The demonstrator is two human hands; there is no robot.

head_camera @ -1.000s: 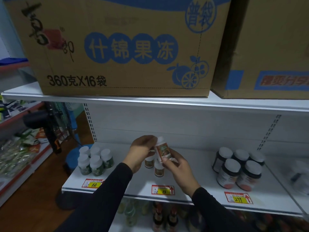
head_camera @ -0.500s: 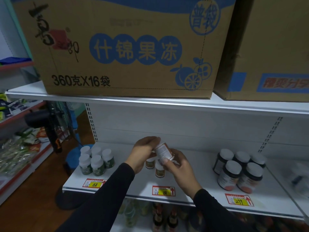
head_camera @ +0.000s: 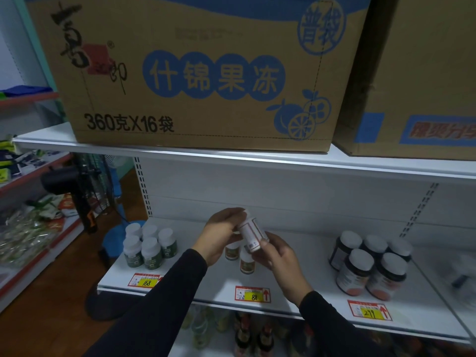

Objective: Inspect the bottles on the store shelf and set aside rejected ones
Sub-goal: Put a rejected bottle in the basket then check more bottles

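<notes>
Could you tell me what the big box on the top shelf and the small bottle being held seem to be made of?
The big box looks like matte brown corrugated cardboard, printed in blue. The small bottle, gripped by both hands, seems white plastic with a glossy paper label; the dim light leaves this uncertain.

Printed in white on blue circles across the large brown cardboard carton (head_camera: 195, 73) on the top shelf: "什锦果冻"; in black below, "360克X16袋"; in a blue ring at upper right, "普袋". Handwritten on the yellow-and-red price tags along the white shelf edge (head_camera: 211, 301): "168" on the left tag (head_camera: 146, 281), "88" on the middle tag (head_camera: 253, 295), "299" on the right tag (head_camera: 369, 311). Bottle labels too small to read.
</notes>
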